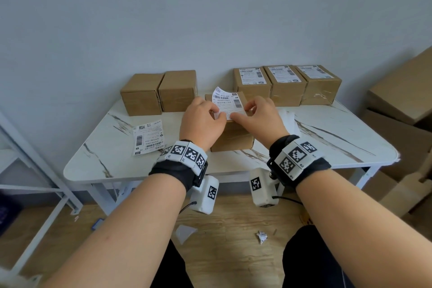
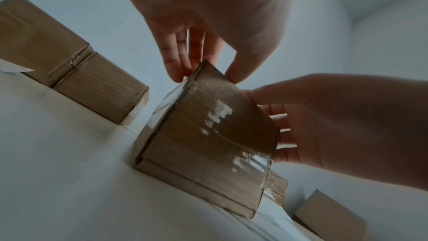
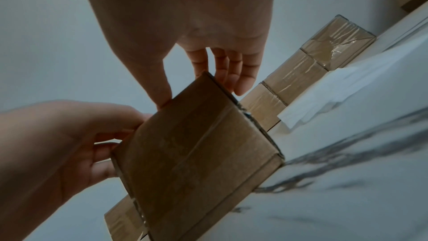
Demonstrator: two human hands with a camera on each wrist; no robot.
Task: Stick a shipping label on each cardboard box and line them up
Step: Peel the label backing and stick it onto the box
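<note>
A small cardboard box [image 1: 233,138] stands in the middle of the marble table [image 1: 327,142]. A white shipping label [image 1: 228,101] lies on its top, with the far end curling up. My left hand [image 1: 216,112] pinches the label's near left corner. My right hand [image 1: 243,111] pinches its right edge. The left wrist view shows the left hand [image 2: 203,74] at the top edge of the box [image 2: 208,135]. The right hand [image 3: 199,87] sits at the same edge of the box [image 3: 197,153]. Neither wrist view shows the label.
Two unlabelled boxes [image 1: 141,94] [image 1: 178,90] stand at the back left. Three labelled boxes [image 1: 286,82] form a row at the back right. A spare label [image 1: 147,137] lies at the left. White backing sheets [image 1: 288,119] lie at the right. Big cartons [image 1: 402,91] stand beyond the table's right side.
</note>
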